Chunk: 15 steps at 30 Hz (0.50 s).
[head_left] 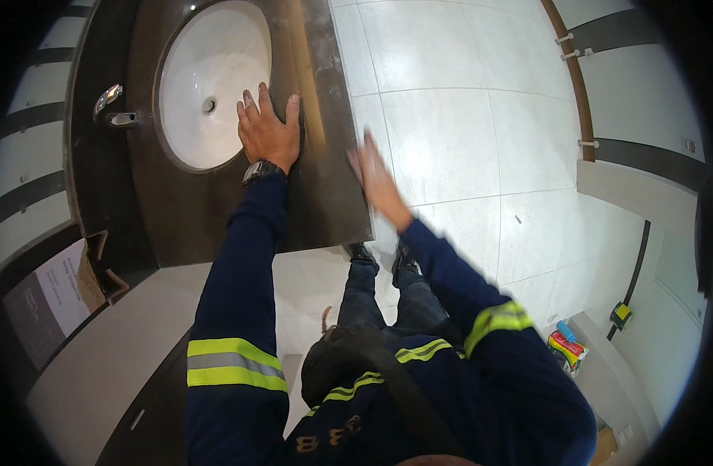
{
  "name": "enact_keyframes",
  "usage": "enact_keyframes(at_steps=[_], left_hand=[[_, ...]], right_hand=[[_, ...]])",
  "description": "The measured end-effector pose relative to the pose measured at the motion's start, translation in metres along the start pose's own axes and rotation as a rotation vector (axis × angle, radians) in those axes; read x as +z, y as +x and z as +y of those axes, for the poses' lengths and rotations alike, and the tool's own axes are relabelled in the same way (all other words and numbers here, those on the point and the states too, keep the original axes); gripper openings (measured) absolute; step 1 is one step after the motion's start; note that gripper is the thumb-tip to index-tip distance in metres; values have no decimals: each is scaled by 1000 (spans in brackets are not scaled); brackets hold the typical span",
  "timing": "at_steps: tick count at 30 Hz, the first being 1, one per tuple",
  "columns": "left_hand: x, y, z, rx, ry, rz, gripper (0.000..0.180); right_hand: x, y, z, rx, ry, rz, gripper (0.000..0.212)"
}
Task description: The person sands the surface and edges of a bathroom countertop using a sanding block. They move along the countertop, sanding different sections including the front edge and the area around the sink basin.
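Note:
My left hand lies with fingers spread on the dark countertop, at the near right side of the white oval sink. Its fingertips reach over the basin's rim, and it holds nothing. A wristwatch sits on that wrist. My right hand is at the counter's right edge, partly blurred. Its fingers look stretched out, with the thumb apart, and nothing shows in them. Whether it touches the edge I cannot tell.
A chrome faucet stands left of the sink. Beside the counter's near left corner is a torn cardboard box. Pale floor tiles extend to the right. A colourful package and a blue item lie at the lower right.

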State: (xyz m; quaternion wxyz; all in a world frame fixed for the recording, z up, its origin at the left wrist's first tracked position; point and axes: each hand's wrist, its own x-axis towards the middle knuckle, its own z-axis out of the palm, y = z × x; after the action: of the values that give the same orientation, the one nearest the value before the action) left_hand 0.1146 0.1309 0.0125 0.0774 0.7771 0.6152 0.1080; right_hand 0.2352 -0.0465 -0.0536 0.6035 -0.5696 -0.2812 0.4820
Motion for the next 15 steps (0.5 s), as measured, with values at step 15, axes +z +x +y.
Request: enact_keyframes(at_steps=[15], left_hand=[[-1,0,1,-41,-15,-38,86]], right_hand=[[-10,63,-29,-83,-302,117,62]])
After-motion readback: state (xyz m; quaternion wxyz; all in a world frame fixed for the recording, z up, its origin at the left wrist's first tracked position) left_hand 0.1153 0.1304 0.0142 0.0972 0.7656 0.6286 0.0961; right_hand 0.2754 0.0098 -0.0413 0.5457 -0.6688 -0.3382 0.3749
